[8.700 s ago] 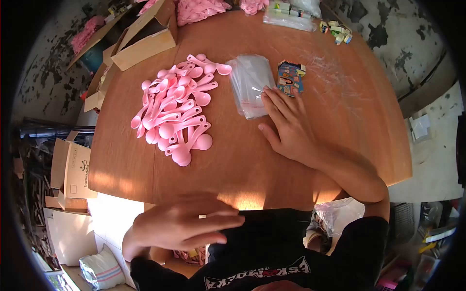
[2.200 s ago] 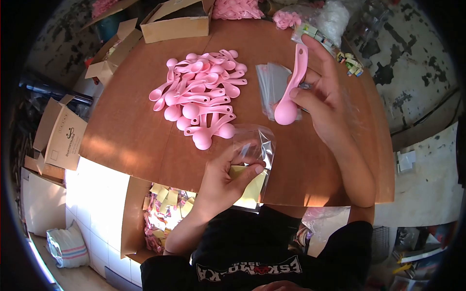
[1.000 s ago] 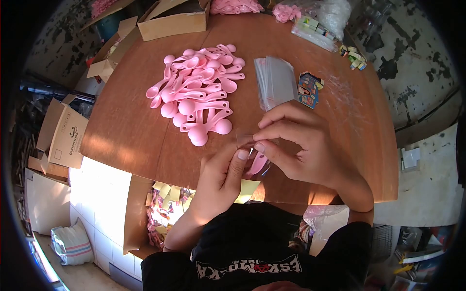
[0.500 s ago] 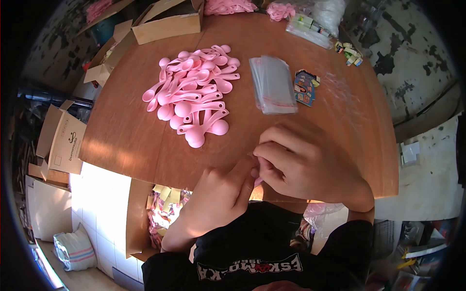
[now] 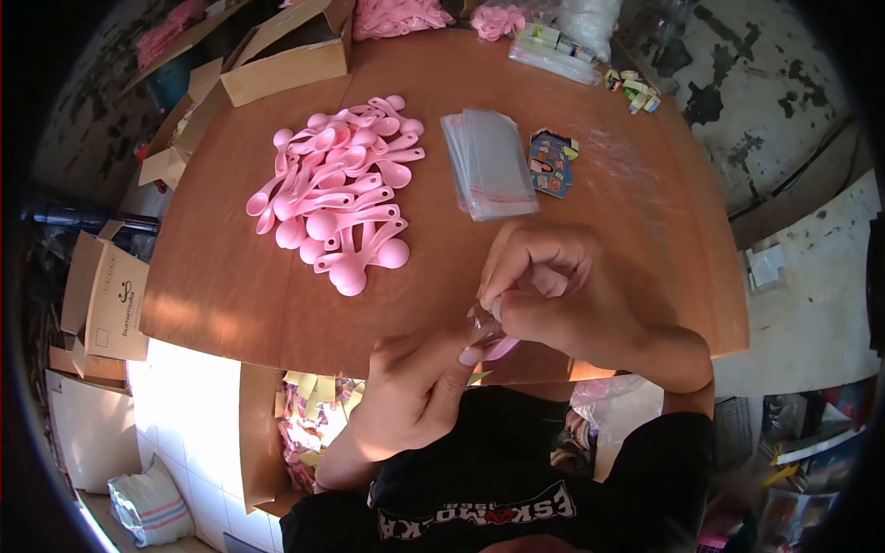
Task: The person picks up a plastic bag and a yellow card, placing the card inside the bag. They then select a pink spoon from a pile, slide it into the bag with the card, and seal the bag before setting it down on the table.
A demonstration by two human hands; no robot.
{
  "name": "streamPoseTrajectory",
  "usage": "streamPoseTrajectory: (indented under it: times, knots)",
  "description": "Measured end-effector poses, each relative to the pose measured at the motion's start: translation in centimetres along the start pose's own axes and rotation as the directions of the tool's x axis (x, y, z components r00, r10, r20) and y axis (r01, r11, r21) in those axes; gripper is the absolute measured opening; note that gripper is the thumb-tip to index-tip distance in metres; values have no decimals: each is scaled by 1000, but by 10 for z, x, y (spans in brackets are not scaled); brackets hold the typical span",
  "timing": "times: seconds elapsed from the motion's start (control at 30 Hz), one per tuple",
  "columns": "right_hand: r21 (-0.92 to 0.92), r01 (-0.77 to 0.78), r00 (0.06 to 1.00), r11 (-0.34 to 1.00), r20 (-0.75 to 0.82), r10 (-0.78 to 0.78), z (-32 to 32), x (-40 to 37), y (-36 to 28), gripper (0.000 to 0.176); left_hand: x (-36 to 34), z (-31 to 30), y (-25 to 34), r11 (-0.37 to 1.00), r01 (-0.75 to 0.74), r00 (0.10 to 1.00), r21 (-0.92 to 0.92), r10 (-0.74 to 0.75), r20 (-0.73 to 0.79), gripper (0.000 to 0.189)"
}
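Observation:
Just above the front edge of the table, both my hands are closed on a small clear plastic bag [image 5: 482, 324]. A pink spoon [image 5: 501, 348] shows partly through or behind it, mostly covered by my fingers. My left hand [image 5: 419, 387] grips the lower left side, thumb pressed on the plastic. With thumb and fingertips, my right hand [image 5: 572, 290] pinches the upper end. Beyond my hands lies a stack of clear plastic bags [image 5: 489, 166], with printed cards [image 5: 551, 164] beside it. To the left is a heap of pink spoons [image 5: 341, 180].
Cardboard boxes [image 5: 286, 69] stand at the table's far left. Along the back are bagged pink pieces [image 5: 401, 17] and small boxes [image 5: 634, 90]. Below the front edge, an open carton [image 5: 261, 433] holds packed items. The wooden table [image 5: 212, 267] has a curved right side.
My right fingers have shifted their grip at the bag's end, and more of the plastic and the pink spoon now shows. The whole view has turned slightly.

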State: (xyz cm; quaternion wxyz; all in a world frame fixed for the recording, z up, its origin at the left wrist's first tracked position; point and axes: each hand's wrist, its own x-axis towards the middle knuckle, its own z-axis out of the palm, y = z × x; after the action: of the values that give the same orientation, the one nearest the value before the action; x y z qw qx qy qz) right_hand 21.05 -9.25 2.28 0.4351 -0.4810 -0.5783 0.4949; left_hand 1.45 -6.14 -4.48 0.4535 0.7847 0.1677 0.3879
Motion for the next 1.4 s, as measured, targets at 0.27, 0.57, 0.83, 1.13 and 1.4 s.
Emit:
streamPoseTrajectory:
  times: [0.27,0.57,0.83,1.13,1.4]
  knots:
    - [310,454,891,835,-166,-423,-128,22,-22,15,-4,-4,3,951,114,938,-287,-198,-284,29]
    - [-618,-589,483,521,-786,-386,-270,41,132,26,-1,-10,7,933,44,961,-358,-137,-241,36]
    - [-384,362,923,849,23,-383,-69,22,30,26,25,3,-3,965,42,968,-259,-103,-227,34]
    - [-497,576,693,649,-124,-710,-25,5,-34,18,25,3,-11,930,-232,907,-287,100,-409,76]
    - [-730,472,671,494,-67,-739,-39,42,-2,8,29,-7,-19,1000,-18,959,2,17,-283,76]
